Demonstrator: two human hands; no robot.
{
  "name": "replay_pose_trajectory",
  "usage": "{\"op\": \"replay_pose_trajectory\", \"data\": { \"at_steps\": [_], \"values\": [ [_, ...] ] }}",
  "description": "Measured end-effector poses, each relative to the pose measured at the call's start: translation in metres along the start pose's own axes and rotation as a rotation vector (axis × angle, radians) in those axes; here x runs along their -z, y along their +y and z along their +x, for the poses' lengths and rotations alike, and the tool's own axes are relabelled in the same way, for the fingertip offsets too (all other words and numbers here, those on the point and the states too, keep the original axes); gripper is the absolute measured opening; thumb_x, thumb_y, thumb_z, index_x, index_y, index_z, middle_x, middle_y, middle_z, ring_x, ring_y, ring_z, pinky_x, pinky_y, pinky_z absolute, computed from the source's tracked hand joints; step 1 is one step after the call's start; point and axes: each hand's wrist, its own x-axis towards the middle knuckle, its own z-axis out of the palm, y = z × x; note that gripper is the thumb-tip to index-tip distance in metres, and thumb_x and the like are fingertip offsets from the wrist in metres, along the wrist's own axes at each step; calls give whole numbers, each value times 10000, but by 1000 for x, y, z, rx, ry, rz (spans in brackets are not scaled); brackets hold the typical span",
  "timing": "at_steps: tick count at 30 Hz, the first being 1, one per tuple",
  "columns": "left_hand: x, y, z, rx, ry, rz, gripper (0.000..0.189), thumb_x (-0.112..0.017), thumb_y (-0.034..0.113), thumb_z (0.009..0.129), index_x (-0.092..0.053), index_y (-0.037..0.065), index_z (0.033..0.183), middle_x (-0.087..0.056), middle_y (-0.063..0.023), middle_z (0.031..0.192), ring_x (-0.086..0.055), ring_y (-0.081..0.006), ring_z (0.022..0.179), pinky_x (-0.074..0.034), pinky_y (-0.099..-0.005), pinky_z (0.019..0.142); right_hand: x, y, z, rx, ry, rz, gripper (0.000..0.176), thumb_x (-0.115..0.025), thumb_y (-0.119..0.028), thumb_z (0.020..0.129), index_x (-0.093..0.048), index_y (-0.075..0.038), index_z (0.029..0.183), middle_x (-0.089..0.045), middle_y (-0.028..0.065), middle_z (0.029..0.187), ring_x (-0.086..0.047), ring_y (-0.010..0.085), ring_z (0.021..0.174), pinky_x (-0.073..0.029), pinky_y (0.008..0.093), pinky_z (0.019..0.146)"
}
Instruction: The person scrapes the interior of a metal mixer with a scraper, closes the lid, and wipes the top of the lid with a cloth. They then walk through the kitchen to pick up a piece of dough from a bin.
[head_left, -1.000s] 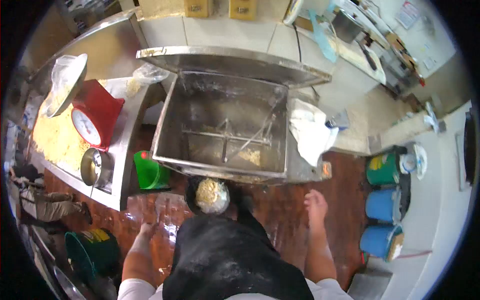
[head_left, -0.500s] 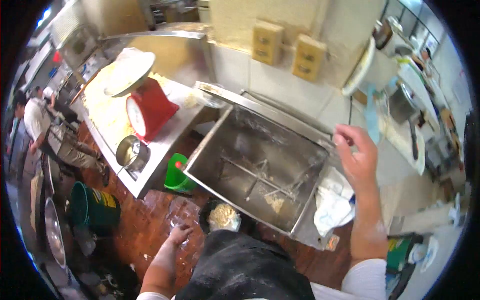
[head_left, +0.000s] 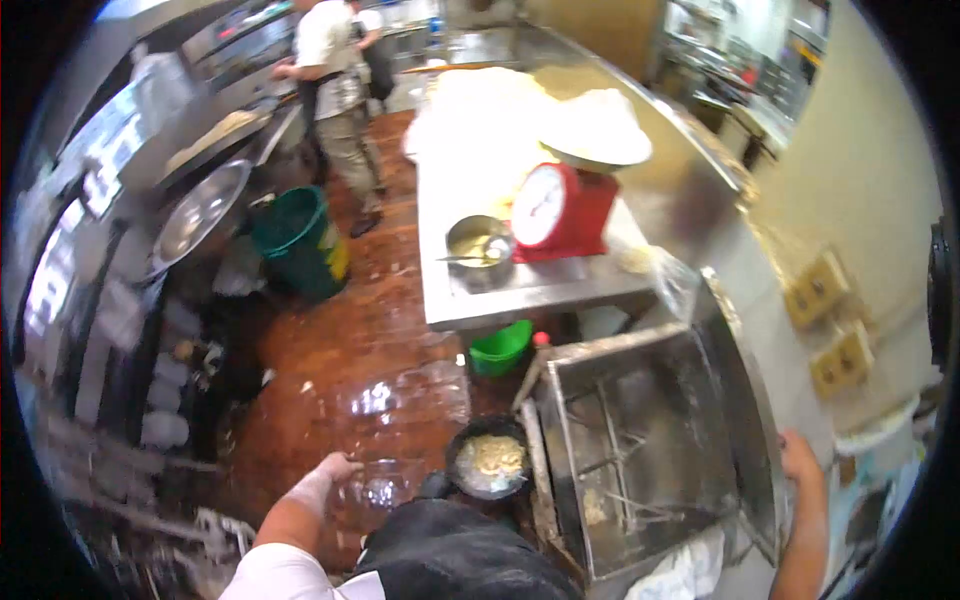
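My right hand (head_left: 800,466) grips the outer edge of the raised steel lid (head_left: 748,400) of a mixer trough (head_left: 640,450); its fingers are hidden behind the lid. The trough is open, with metal paddles and a few dough scraps (head_left: 595,506) on its floor. A black pan of crumbly dough (head_left: 488,460) sits below the trough's left side. My left hand (head_left: 326,470) hangs low over the wet floor and holds a clear plastic bag (head_left: 385,488). My black apron (head_left: 450,555) fills the bottom of the view.
A steel table (head_left: 530,290) carries a red dial scale (head_left: 560,210), a steel pot (head_left: 478,248) and heaps of flour. A green bucket (head_left: 500,348) sits under it. A dark green bin (head_left: 298,240), a person (head_left: 335,80) and a big steel bowl (head_left: 200,215) are at the left.
My head has turned left, so the table and aisle now fill the view. My right hand went from hanging low, up into the air, onto the lid's edge. My left hand stayed low.
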Motion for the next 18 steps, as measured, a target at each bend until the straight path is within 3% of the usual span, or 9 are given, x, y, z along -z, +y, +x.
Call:
{"op": "replay_pose_trajectory", "data": {
  "at_steps": [1,2,5,7,10,12,13,15,18],
  "values": [
    [-5,-28,-5,-140,77,22,491,-646,399,754,-647,8,1050,-666,-161,991,-645,-253,901,-494,-335,815,-16,15,10,23,9,140,361,-565,-225,801,-591,-5,1086,-634,206,1002,-595,342,938,-450,400,825],
    [3,2,-43,174,213,-277,503,-633,407,756,-649,-18,1025,-671,-164,973,-647,-247,896,-494,-331,815,-32,22,20,32,9,287,313,-509,-150,827,-586,0,1091,-644,190,1022,-593,320,971,-442,397,854],
    [-6,28,-117,356,200,-401,519,-629,436,755,-659,-18,1004,-672,-166,969,-644,-255,905,-490,-333,826,-38,-10,26,-20,-5,444,285,-529,-135,804,-578,0,1051,-623,165,962,-585,297,913,-446,383,808],
    [-56,-35,-103,317,68,-23,617,-627,505,745,-618,-1,1099,-639,-179,1069,-612,-281,991,-466,-356,876,-34,-26,24,-44,-9,483,268,-542,-125,788,-573,-1,1023,-609,149,922,-580,281,875,-448,374,777],
    [-103,-35,-129,294,19,-73,541,-637,512,734,-666,77,1055,-646,-188,1025,-623,-295,926,-478,-363,822,-24,-43,19,-80,-3,517,244,-562,-110,765,-566,-1,983,-589,124,863,-572,258,817,-452,360,731],
    [-126,-50,-123,-263,-423,599,550,-638,506,734,-653,77,1078,-650,-180,1017,-620,-306,928,-480,-367,827,-16,-53,18,-79,1,535,229,-575,-100,749,-561,-2,956,-575,108,823,-567,242,778,-455,351,700],
    [-128,-55,-119,-259,-410,597,550,-638,506,734,-653,77,1078,-650,-180,1017,-620,-306,928,-480,-367,827,-15,-58,16,-85,4,551,223,-582,-95,741,-558,-2,942,-569,100,803,-565,234,759,-456,346,685],
    [-110,-18,-131,116,-118,-40,544,-629,480,760,-635,54,1099,-658,-159,1007,-625,-293,932,-489,-373,815,-12,-69,10,-95,3,570,211,-595,-85,726,-553,-2,915,-555,83,763,-559,218,720,-459,337,654],
    [-85,11,-133,256,77,-407,430,-658,286,807,-611,-17,1109,-651,-125,1058,-639,-199,904,-528,-319,766,-1,-86,0,-106,-6,582,197,-615,-71,702,-546,-3,874,-535,59,704,-551,195,662,-463,323,608]
  ]
}}
